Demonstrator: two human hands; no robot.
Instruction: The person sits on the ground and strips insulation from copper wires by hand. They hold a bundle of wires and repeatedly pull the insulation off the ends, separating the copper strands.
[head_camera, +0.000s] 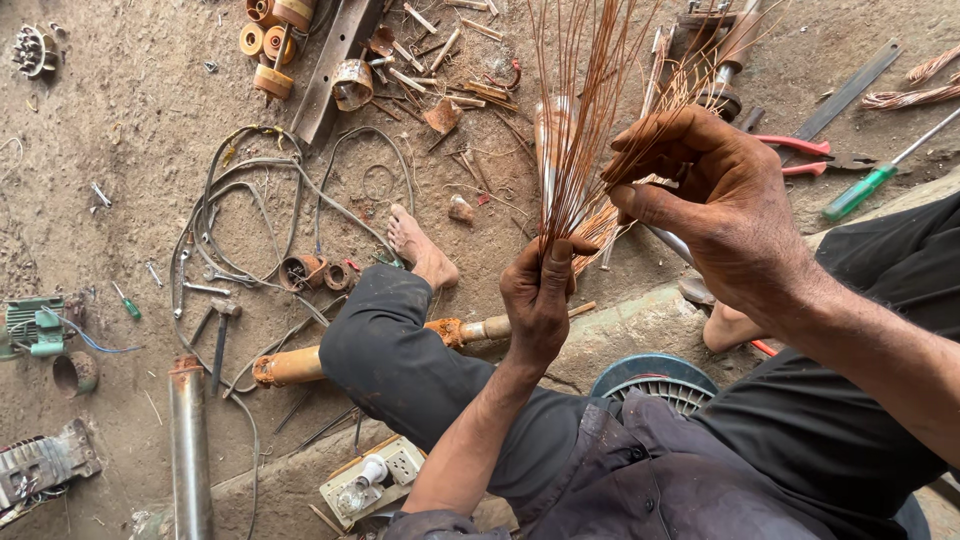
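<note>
Gripping the copper wire bundle (590, 130) at its base w/ our left hand (537, 300), fist closed, strands fanning up over the dirt floor (120, 180). Right hand (715, 195) pinches a few strands. Risk: loose strands kink or slip if the fist slackens.

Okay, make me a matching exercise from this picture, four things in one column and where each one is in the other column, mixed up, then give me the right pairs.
Things:
1. bundle of copper wires
2. green-handled screwdriver
3. hammer
4. red-handled pliers

Places:
A. on the dirt floor at lower left, beside the grey cables
B. pinched at its base by the left hand, with the right hand among its strands
C. on the ground at far right, its handle nearest the trouser leg
D. on the ground beyond the right hand, next to a flat metal bar

Pairs: 1-B, 2-C, 3-A, 4-D
</note>
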